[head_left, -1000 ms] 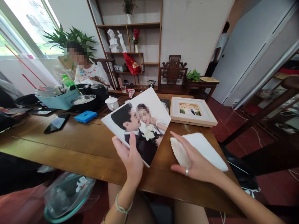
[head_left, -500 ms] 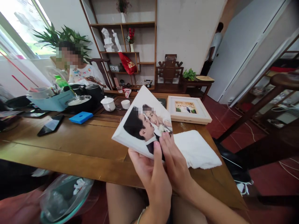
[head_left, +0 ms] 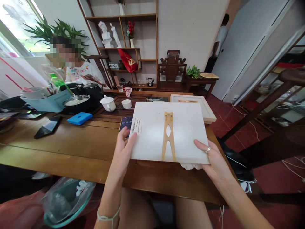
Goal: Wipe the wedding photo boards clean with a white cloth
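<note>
Between my hands is a white photo panel (head_left: 150,140), its back turned toward me. A tan easel stand (head_left: 169,122) lies flat against that back, and a small barcode label shows near the left edge. My left hand (head_left: 124,144) grips the left edge, thumb on the back face. My right hand (head_left: 212,154), with a ring on it, grips the lower right edge in the same way. The printed front is hidden. Behind the panel a white cloth (head_left: 190,166) peeks out below, and a phone (head_left: 125,123) with a lit timer shows at the left.
A pale framed picture (head_left: 208,109) lies behind the panel on the wooden table (head_left: 95,149). Farther left are a lidded white cup (head_left: 108,103), a blue block (head_left: 79,118) and a dark phone (head_left: 47,127). A lined bin (head_left: 69,203) stands below. A person (head_left: 83,71) sits across.
The panel has been turned over from its photo side to its back. My hands have moved apart, from together at its lower corner to opposite edges.
</note>
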`<state>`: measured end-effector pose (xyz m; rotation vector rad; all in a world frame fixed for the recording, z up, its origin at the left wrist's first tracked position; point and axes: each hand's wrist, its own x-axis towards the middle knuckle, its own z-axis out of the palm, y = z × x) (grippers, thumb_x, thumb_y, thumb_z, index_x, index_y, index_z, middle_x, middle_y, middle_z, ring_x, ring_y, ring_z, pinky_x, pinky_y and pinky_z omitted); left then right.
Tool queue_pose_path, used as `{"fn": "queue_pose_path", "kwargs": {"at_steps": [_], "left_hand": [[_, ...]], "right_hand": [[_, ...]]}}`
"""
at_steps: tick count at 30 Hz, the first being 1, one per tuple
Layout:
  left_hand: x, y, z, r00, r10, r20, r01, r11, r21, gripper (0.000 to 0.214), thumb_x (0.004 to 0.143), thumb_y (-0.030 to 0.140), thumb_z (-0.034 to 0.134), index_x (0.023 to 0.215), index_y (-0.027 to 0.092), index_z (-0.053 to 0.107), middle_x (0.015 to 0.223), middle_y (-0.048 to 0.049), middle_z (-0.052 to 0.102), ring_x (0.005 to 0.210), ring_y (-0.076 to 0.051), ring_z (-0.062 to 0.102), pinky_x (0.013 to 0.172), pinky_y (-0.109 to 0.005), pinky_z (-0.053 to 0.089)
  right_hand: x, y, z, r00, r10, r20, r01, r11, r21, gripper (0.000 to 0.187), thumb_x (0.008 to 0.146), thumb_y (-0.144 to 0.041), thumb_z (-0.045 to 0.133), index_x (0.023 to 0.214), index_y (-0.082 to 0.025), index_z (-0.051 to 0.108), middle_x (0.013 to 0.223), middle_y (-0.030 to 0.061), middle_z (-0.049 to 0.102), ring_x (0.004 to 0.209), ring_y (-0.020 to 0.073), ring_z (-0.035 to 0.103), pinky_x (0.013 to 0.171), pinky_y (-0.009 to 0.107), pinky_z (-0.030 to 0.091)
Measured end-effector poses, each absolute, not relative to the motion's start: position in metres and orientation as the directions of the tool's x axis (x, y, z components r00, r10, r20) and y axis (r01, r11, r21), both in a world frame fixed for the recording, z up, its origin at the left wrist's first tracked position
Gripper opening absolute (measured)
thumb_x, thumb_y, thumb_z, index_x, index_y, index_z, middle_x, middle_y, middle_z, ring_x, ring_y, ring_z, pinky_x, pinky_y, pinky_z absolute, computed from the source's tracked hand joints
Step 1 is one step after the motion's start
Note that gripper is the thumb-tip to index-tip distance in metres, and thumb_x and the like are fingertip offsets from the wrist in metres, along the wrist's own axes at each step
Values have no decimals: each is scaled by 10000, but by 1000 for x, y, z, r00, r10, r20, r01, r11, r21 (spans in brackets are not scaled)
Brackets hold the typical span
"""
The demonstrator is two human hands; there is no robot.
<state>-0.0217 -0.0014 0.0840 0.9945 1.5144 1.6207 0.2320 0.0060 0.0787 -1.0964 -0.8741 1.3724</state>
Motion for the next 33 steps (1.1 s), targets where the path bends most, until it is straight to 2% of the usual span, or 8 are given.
{"fn": "queue_pose_path", "kwargs": {"at_steps": [6,10,16,21,24,26,29,33], "left_hand": [[-27,-9,65,-192,931,-310,-327,238,915,562,740,425,756,1183,104,625,1014,-141,745,885,-275,724,651,-267,597],[-33,-25,67,-277,861,-427,-408,297,863,436,807,315,698,1166,75,640,863,-125,769,752,-250,745,589,-254,601],[-61,-41,72,-370,783,-500,-443,325,836,340,887,230,583,1194,96,639,808,-107,774,675,-226,749,553,-240,613],[-72,-49,68,-383,789,-481,-407,324,854,386,855,238,628,1219,110,622,826,-98,775,695,-233,752,537,-232,610],[-69,-54,66,-375,783,-497,-379,359,853,411,841,247,647,1224,101,616,863,-113,775,689,-239,751,550,-248,612],[-65,-56,66,-366,783,-503,-370,373,851,415,838,248,652,1224,99,617,883,-122,774,687,-240,750,566,-255,611],[-57,-55,65,-324,788,-524,-373,402,836,400,850,251,637,1218,95,617,893,-127,773,683,-234,747,558,-249,598],[-47,-43,58,-245,811,-531,-368,429,825,404,832,291,670,1180,87,636,840,-118,772,610,-215,729,527,-242,570]], "right_hand": [[251,7,64,-83,970,-226,-265,-241,-934,446,734,-425,765,1102,-192,673,1065,105,730,849,273,714,671,353,613],[300,12,71,-443,896,29,71,67,-995,711,652,-503,811,1284,-252,603,1319,116,608,1174,357,584,955,489,516],[317,12,56,-699,703,130,558,650,-515,874,734,-119,667,1499,-313,290,1588,57,224,1452,327,159,1148,603,184],[288,25,21,-625,719,305,654,695,-299,902,583,14,457,1452,-220,400,1467,96,464,1426,307,264,1138,608,219],[291,36,19,-450,787,422,626,615,-478,696,633,-18,471,1291,-213,588,1314,86,618,1276,303,507,1085,542,367],[300,43,26,-97,849,519,542,483,-688,482,682,-91,559,1135,-209,676,1171,68,702,1122,288,625,1025,487,452],[319,51,43,505,795,336,79,345,-935,302,682,-244,702,984,-225,700,1033,34,741,1045,260,660,930,422,535],[336,60,56,319,948,1,-460,156,-874,220,773,-360,630,947,-246,700,972,38,754,977,258,689,808,447,587]]}}
